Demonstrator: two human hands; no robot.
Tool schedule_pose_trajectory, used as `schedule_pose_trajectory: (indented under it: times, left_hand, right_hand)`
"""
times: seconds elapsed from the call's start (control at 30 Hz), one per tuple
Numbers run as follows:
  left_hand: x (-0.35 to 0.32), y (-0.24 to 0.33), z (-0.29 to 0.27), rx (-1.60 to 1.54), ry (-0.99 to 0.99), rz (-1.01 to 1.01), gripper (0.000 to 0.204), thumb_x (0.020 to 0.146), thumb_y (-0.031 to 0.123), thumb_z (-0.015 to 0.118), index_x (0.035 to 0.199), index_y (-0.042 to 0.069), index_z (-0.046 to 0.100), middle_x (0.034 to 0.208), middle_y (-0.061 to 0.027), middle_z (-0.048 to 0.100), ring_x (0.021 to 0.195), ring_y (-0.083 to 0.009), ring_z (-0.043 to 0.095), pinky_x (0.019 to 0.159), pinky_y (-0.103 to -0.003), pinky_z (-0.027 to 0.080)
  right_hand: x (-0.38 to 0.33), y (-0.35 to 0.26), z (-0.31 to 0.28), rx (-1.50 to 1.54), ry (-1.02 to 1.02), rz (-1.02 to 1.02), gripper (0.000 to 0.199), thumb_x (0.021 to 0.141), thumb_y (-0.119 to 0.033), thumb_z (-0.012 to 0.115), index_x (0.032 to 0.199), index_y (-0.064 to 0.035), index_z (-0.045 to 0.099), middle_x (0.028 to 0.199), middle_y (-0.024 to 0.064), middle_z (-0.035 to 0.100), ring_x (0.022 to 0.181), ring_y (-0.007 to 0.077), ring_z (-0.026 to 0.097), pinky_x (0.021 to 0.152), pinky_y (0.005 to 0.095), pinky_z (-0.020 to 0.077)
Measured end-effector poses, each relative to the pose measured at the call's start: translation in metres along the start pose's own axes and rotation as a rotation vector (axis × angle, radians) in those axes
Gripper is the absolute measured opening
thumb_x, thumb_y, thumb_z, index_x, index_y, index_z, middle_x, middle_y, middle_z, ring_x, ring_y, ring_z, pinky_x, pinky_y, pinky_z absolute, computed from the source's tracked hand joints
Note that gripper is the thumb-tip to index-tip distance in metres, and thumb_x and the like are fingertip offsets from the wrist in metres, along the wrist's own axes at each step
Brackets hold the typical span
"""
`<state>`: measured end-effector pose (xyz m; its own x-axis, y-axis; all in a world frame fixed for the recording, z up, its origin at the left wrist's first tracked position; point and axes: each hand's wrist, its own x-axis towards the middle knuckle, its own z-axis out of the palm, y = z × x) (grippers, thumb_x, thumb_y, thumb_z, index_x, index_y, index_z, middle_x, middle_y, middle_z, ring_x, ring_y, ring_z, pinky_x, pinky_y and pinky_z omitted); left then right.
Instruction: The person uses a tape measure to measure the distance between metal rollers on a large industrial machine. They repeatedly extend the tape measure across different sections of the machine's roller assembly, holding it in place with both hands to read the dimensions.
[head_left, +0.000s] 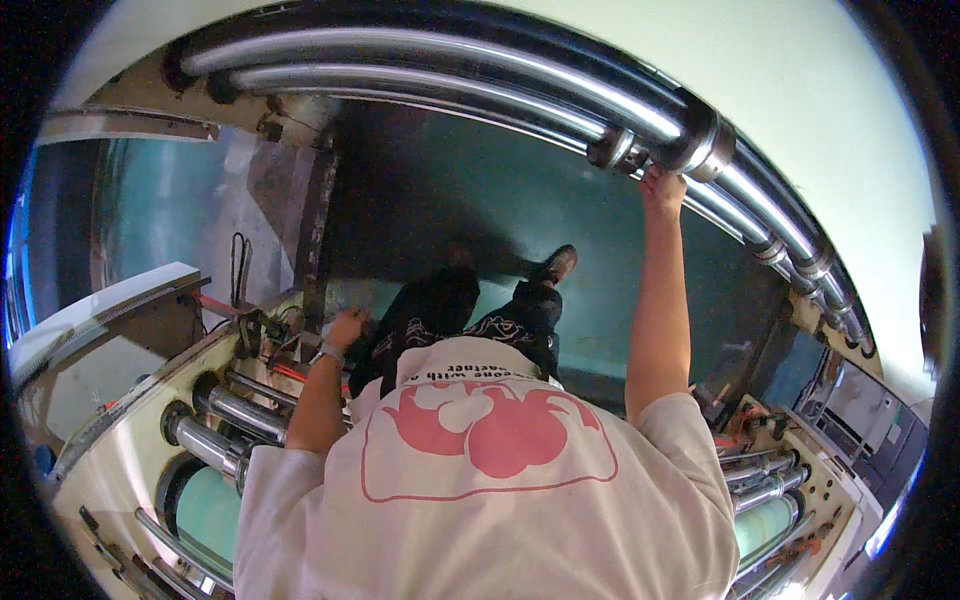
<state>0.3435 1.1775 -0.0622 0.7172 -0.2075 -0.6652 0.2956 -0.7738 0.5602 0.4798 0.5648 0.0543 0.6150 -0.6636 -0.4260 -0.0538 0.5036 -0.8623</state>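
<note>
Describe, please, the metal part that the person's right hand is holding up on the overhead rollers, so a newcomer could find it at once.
Start at the bundle of long shiny steel rollers arching across the top of the view. Follow them rightwards to where the right hand reaches up. Just above it sits a thick steel collar, a wide ring much fatter than the slim rollers and the smaller collar to its left.

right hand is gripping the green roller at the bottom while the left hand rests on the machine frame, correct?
Not quite. In the head view the right hand is up on the shiny metal rollers overhead, not on the green roller at the bottom. The left hand does rest on the machine frame.
</note>
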Motion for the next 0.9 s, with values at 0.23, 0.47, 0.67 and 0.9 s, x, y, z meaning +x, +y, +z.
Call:
schedule_pose_trajectory:
  times: [0.23, 0.47, 0.67, 0.9]
  left_hand:
    - [-0.001, 0.031, -0.011, -0.004, -0.103, -0.147, 0.039, 0.08, 0.037, 0.048, 0.08, -0.001, 0.058, 0.072, -0.0179, 0.059, 0.068, -0.0321, 0.058, 0.062, -0.039, 0.044]
    - [0.011, -0.034, 0.019, 0.31, -0.024, 0.066, 0.04, 0.079, 0.039, 0.047, 0.088, 0.002, 0.059, 0.089, -0.0219, 0.057, 0.087, -0.0377, 0.053, 0.074, -0.042, 0.041]
    - [-0.007, 0.044, 0.04, 0.304, -0.046, -0.093, 0.043, 0.079, 0.04, 0.048, 0.087, -0.001, 0.058, 0.09, -0.0208, 0.058, 0.084, -0.0362, 0.054, 0.074, -0.041, 0.042]
    - [-0.023, 0.107, 0.108, 0.128, -0.004, 0.037, 0.044, 0.079, 0.04, 0.049, 0.082, -0.003, 0.059, 0.078, -0.0161, 0.061, 0.073, -0.0298, 0.057, 0.067, -0.037, 0.044]
  right_hand:
    - [-0.002, -0.003, 0.002, 0.108, 0.008, 0.04, 0.015, 0.079, -0.014, 0.054, 0.069, -0.0082, 0.044, 0.05, -0.0018, 0.035, 0.038, 0.007, 0.029, 0.034, 0.0189, 0.0206]
    - [-0.004, -0.004, 0.002, -0.046, 0.022, 0.025, 0.025, 0.079, -0.023, 0.053, 0.062, -0.0106, 0.04, 0.049, -0.0007, 0.034, 0.039, 0.0098, 0.031, 0.035, 0.0237, 0.0221]
    - [0.025, 0.02, -0.022, -0.259, -0.027, -0.113, 0.014, 0.075, -0.012, 0.051, 0.066, -0.0087, 0.042, 0.052, 0.0007, 0.039, 0.04, 0.0107, 0.035, 0.035, 0.0248, 0.0241]
    - [0.009, 0.006, -0.004, -0.049, 0.023, 0.092, 0.007, 0.073, 0.0, 0.042, 0.071, -0.0063, 0.045, 0.054, 0.003, 0.041, 0.04, 0.0117, 0.036, 0.034, 0.0258, 0.0245]
